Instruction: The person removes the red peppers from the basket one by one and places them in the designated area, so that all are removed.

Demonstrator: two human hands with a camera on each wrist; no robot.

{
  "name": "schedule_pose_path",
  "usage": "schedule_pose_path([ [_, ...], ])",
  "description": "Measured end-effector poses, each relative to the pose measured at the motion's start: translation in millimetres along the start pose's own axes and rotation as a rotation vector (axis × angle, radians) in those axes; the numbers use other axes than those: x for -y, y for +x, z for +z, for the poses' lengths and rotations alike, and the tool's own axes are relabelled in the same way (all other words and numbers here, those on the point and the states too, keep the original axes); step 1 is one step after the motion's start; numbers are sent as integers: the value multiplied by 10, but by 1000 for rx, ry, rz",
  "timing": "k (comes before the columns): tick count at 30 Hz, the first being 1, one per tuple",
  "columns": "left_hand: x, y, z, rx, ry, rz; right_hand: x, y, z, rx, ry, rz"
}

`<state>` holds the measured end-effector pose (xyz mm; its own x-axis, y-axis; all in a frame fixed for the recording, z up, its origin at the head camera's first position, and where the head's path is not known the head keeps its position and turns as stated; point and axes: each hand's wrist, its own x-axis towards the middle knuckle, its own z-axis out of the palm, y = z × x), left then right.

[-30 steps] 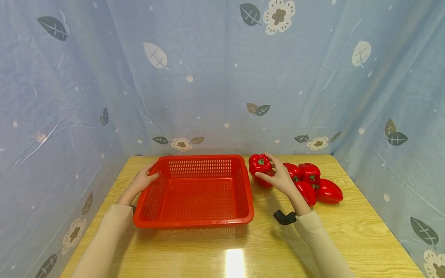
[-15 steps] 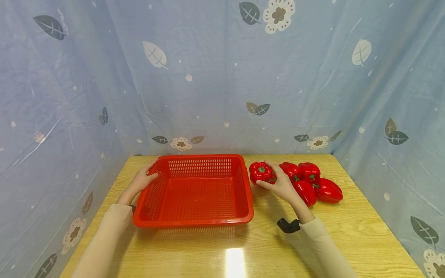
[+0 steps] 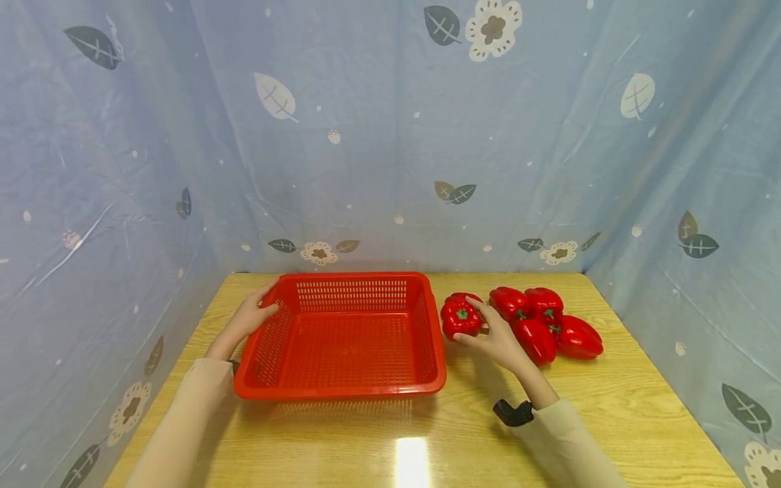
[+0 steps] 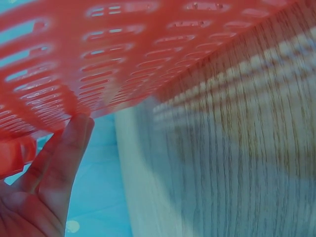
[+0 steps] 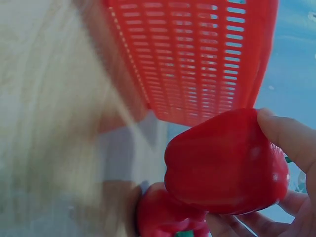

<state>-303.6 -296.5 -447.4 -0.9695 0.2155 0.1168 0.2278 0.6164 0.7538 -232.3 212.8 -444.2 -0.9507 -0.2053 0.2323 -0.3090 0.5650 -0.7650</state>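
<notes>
My left hand [image 3: 246, 317] grips the left rim of a red plastic basket [image 3: 338, 391]; in the left wrist view its fingers [image 4: 64, 163] meet the slotted wall. Just right of the basket, my right hand [image 3: 497, 341] holds a glossy red bell pepper [image 3: 457, 324] with a green stem between thumb and fingers. The right wrist view has this bell pepper [image 5: 222, 160] tilted on its side, close to the basket's wall [image 5: 182, 59]. Behind it sits a second bell pepper [image 3: 460, 297], mostly hidden in the head view; I cannot tell whether the two touch.
Several more red bell peppers [image 3: 537, 315] lie clustered on the wooden table [image 3: 476, 440], right of my right hand. A blue patterned curtain [image 3: 366, 169] surrounds the table at the back and both sides. A black wrist mount [image 3: 514, 413] hangs under the right forearm.
My right hand has moved the held bell pepper toward the near side of the table, uncovering part of the one behind. The left hand and basket have stayed in place.
</notes>
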Motion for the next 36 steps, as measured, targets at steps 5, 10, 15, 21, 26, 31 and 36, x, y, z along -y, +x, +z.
schedule_pose_path([
  [5, -4, 4, 9, -6, -1, 6, -78, -79, 7, 17, 0, 9],
  [10, -22, 6, 9, -9, 5, 1, -163, -150, 13, 23, 3, 22],
  [15, -42, -2, 4, -3, -2, -14, -236, -214, 10, 8, 7, 38],
  [21, -25, 8, 5, 0, -1, -13, -289, -290, -11, -1, -51, 60],
  [26, -16, 4, 6, -4, 1, -11, -320, -326, -49, -29, -86, 53],
  [31, -22, -5, 7, -8, 10, -6, -357, -333, -96, -41, -94, 71],
  [36, -36, -10, 6, -8, -1, -16, -359, -335, -131, -39, -112, 98],
])
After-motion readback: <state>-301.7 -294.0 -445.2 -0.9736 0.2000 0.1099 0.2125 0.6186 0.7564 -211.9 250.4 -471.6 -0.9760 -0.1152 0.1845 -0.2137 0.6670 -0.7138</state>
